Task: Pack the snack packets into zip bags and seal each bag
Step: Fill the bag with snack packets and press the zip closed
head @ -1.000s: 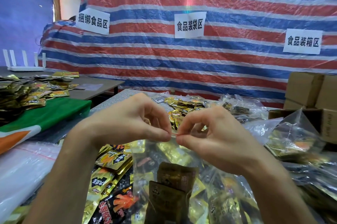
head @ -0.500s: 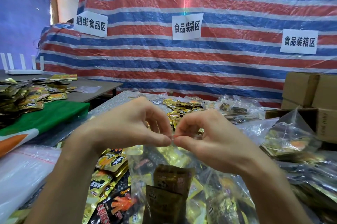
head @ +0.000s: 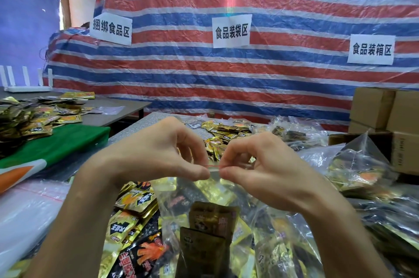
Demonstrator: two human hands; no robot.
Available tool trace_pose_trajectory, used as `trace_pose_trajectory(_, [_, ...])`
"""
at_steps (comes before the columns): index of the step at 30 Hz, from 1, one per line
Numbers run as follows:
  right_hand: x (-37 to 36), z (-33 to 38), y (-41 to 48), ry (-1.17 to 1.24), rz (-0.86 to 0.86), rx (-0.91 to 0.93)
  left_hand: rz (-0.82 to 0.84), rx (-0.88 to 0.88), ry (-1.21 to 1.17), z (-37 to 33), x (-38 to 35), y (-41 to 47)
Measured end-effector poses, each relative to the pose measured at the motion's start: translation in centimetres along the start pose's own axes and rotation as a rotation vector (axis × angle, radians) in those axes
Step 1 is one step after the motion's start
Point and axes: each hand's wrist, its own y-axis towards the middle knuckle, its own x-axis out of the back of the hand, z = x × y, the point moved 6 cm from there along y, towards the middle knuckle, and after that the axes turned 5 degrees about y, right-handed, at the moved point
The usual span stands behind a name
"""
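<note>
My left grip [head: 154, 155] and right grip [head: 268, 170] pinch the zip bag [head: 205, 196] top, so I should squeeze hard and slide out to both ends.

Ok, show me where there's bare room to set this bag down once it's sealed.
Bare grey tabletop shows behind the left hand, between the green cloth and the far packet pile. The side table is also bare at its right end. Crowded: loose packets under the zip bag, filled bags and boxes on the right.
</note>
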Motion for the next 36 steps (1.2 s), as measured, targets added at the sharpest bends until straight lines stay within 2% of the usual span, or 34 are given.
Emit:
trace_pose_trajectory(6, [0.0, -0.1, -0.1, 0.016, 0.016, 0.003, -0.021, -0.045, -0.007, -0.3, 0.1, 0.0])
trace_pose_trajectory(15, [0.3, -0.4, -0.1, 0.03, 0.007, 0.008, -0.023, -0.018, 0.002, -0.3, 0.0, 0.1])
trace_pose_trajectory(20, [0.3, -0.4, -0.1, 0.068, 0.021, 0.023, -0.047, -0.084, 0.03, -1.1, -0.3, 0.3])
trace_pose_trajectory(30, [1.2, -1.0, -0.3, 0.089, 0.003, 0.023, -0.001, -0.021, -0.018, -0.2, -0.9, 0.8])
trace_pose_trajectory(36, [1.6, -0.9, -0.5, 0.204, 0.025, 0.018, -0.034, -0.105, 0.015, -0.7, -0.8, 1.0])
